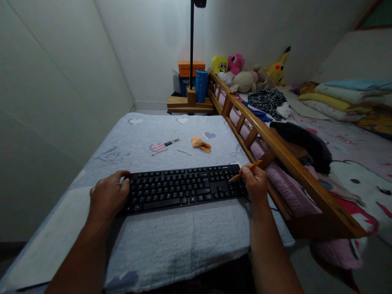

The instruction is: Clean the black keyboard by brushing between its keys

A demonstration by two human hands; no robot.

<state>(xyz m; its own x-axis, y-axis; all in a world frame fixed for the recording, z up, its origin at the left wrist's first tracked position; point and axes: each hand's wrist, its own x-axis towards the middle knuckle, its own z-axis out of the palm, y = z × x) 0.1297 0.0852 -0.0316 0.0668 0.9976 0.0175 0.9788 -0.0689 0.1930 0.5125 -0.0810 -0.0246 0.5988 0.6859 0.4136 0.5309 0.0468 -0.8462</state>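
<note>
You have a wide black keyboard [186, 185] lying keys up across the centre of the frame, pale legends on its keys, its right end slightly higher in view than its left. Your slim orange tool [235, 178] slants right of centre, pale tip down at the number keys.

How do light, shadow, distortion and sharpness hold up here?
Head view: dim, with the back wall fairly bright; head view: near-black below the cloth's front edge; head view: wide-angle stretch toward the edges; head view: keyboard keys distinct, small legends mostly unreadable.
</note>
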